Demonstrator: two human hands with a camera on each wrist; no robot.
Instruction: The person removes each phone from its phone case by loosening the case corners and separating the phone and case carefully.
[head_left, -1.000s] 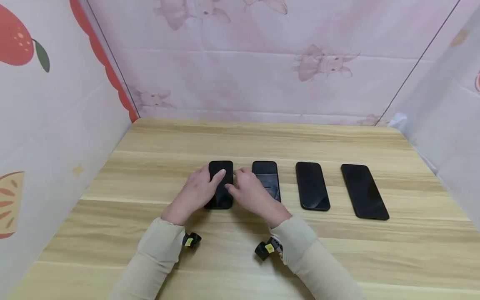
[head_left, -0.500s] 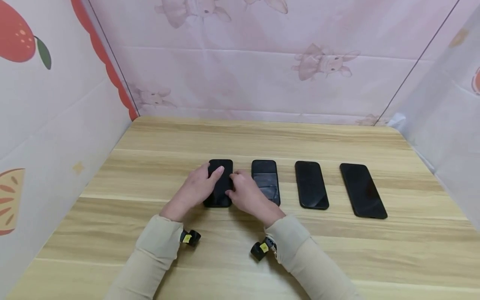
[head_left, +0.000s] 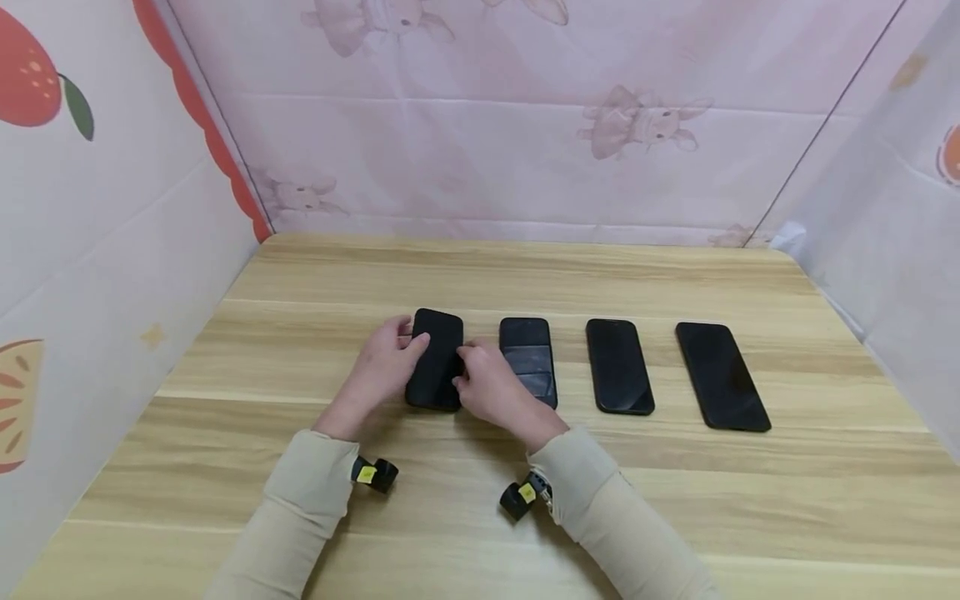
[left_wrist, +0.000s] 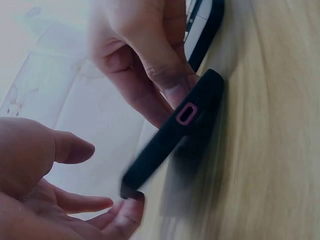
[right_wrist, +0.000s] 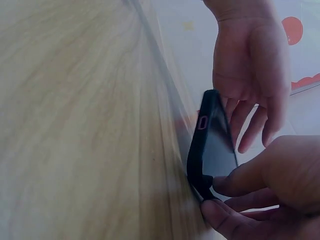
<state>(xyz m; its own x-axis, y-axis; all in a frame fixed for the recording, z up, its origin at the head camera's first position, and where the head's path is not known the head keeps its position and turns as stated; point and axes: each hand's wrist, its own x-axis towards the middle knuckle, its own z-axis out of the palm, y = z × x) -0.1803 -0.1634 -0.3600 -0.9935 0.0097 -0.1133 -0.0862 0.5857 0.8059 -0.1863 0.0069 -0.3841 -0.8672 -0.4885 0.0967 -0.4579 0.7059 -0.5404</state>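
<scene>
The leftmost black phone [head_left: 437,367] is tilted, its left side raised off the wooden table. Its end, with a pink-rimmed port [left_wrist: 186,114], faces the left wrist camera. My left hand [head_left: 378,367] is at the raised edge; in the left wrist view its fingertips touch the phone's lower corner from beneath, and the thumb is apart from it. At the opposite long edge, my right hand [head_left: 491,385] pinches the phone between thumb and fingers. In the right wrist view, the black rim beside the right thumb [right_wrist: 235,182] looks bent, like a soft case.
Right of the held phone lie three more dark phones in a row: a near one [head_left: 528,358] with reflections, partly behind my right hand, a middle one [head_left: 620,367] and a far right one [head_left: 722,375]. Printed cloth walls [head_left: 480,167] enclose the table [head_left: 360,267].
The phone's left side has risen from the table. My left thumb has come off its screen as that hand shifted left. My right hand stays at the right edge.
</scene>
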